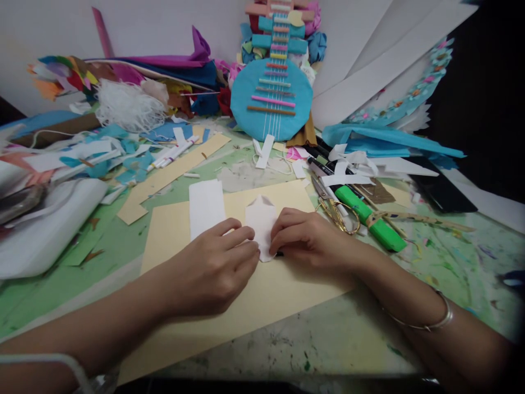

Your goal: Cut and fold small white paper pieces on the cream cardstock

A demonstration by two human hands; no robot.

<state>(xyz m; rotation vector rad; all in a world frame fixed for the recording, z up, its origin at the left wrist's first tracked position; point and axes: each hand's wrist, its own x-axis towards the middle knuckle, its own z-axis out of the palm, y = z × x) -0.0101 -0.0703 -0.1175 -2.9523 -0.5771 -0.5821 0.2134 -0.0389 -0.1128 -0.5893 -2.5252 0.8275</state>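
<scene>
A small piece of white paper (261, 221) with a folded, pointed top lies on a cream sheet (246, 312). My left hand (217, 260) has its fingers curled together, and their tips press on the lower left edge of the white piece. At its right edge, the bent fingers and thumb of my right hand (305, 236) are closed on it. A tiny dark bit (279, 254) shows under the right fingers; what it is, I cannot tell. Beside the left hand, a white folded paper strip (206, 205) rests on the cream sheet, partly covered by that hand.
Behind stands a blue paper guitar (271, 98) with coloured sticks. Gold-handled scissors (334, 210), a green highlighter-like object (369, 219) and a black phone-like slab (443, 186) lie to the right. White string (129, 106), markers (174, 150) and paper scraps crowd the left.
</scene>
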